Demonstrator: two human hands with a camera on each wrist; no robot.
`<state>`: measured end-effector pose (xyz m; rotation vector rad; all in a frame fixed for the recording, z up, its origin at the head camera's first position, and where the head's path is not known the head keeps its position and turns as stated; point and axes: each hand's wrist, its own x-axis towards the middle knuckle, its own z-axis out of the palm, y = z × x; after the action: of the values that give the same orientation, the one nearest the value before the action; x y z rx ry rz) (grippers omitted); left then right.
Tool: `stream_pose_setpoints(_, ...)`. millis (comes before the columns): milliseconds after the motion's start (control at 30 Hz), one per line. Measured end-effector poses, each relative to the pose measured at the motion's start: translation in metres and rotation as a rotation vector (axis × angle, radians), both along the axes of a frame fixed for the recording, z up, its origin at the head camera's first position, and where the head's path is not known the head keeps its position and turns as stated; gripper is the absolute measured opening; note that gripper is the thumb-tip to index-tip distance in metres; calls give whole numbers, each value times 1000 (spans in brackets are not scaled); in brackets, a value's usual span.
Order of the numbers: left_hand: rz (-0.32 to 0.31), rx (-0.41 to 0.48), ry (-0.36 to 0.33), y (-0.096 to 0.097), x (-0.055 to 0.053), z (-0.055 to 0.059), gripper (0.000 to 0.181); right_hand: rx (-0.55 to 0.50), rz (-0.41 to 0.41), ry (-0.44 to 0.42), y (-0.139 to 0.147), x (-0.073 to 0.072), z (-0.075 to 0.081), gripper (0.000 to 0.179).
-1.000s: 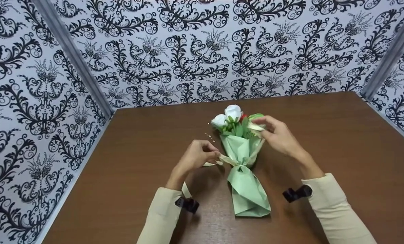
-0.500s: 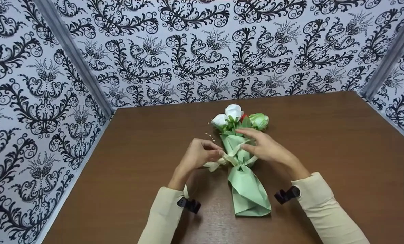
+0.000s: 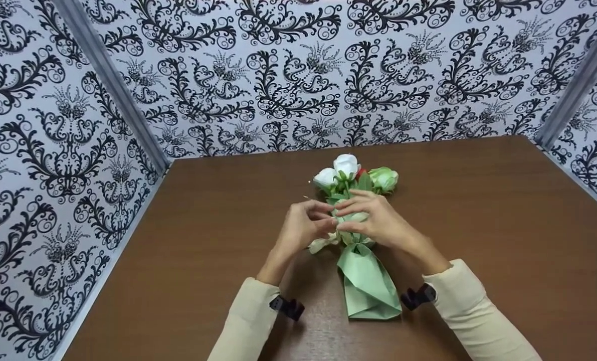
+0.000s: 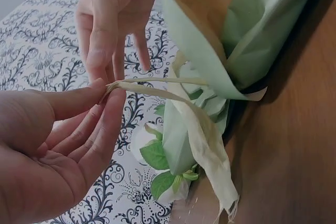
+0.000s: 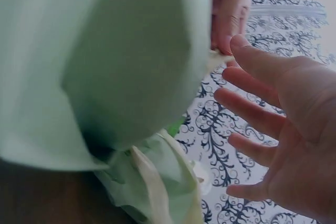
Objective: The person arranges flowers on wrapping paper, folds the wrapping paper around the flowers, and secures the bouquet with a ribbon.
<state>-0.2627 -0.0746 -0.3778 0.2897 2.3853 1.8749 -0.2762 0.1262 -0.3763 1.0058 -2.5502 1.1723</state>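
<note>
A bouquet wrapped in pale green paper [image 3: 371, 288] lies on the table, tied at its waist with a cream ribbon [image 4: 212, 163]. White roses [image 3: 347, 165], a green rose [image 3: 384, 179] and a bit of red show at its top. My left hand [image 3: 301, 228] pinches the ribbon between thumb and index finger, above the knot; one frayed tail hangs loose in the left wrist view. Close to those fingertips is my right hand [image 3: 381, 220]. Its fingers are spread and hold nothing in the right wrist view [image 5: 294, 124]. Both hands partly hide the wrapping in the head view.
The brown table [image 3: 218, 240] extends around the bouquet on all sides. Patterned black-and-white panels [image 3: 298, 75] stand behind it and at the sides. Small pale sprigs [image 3: 307, 196] stick out left of the flowers.
My right hand has moved left and down from beside the green rose to my left hand, and no longer holds the ribbon. The left hand has shifted slightly right, still pinching ribbon.
</note>
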Motion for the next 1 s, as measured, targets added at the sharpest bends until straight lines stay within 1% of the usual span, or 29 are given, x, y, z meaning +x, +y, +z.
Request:
stream_pose_setpoints(67, 5, 7, 7, 1, 0, -1, 22, -10, -17, 8, -3, 0, -3, 23)
stream_pose_setpoints(167, 19, 28, -17, 3, -2, -3, 18, -22, -60, -1, -5, -1, -6, 18)
stream_pose_setpoints(267, 24, 42, -45, 3, -2, -3, 22, -47, -93, -12, -7, 0, -8, 21)
stream_pose_setpoints(367, -1, 49, -57, 3, -2, -3, 30, -76, -87, 0, -7, 0, -9, 22)
stream_pose_setpoints(467, -38, 51, -60, 2, -2, -3, 37, -104, -73, 18, -6, 0, -10, 19)
stream_pose_setpoints(567, -62, 36, -43, 0, -3, -5, 37, -116, -89, 10, -6, -1, -9, 14)
stream_pose_setpoints(633, -58, -6, -14, -1, -3, -6, 32, -120, -113, -18, -4, -2, -9, 12)
stream_pose_setpoints(667, -47, -42, 6, -2, -3, -7, 30, -121, -123, -36, -4, -2, -9, 12)
stream_pose_setpoints(767, -2, -190, 60, -4, -4, -11, 22, -117, -134, -80, -1, -3, -8, 10)
stream_pose_setpoints(833, 6, -301, 86, -5, -4, -16, 21, -111, -132, -104, 0, -3, -8, 9)
stream_pose_setpoints(900, -5, -405, 84, -5, -5, -22, 23, -109, -131, -123, 1, -2, -7, 8)
stream_pose_setpoints(1000, -31, -509, 69, -6, -6, -32, 21, -107, -134, -146, 2, -2, -5, 8)
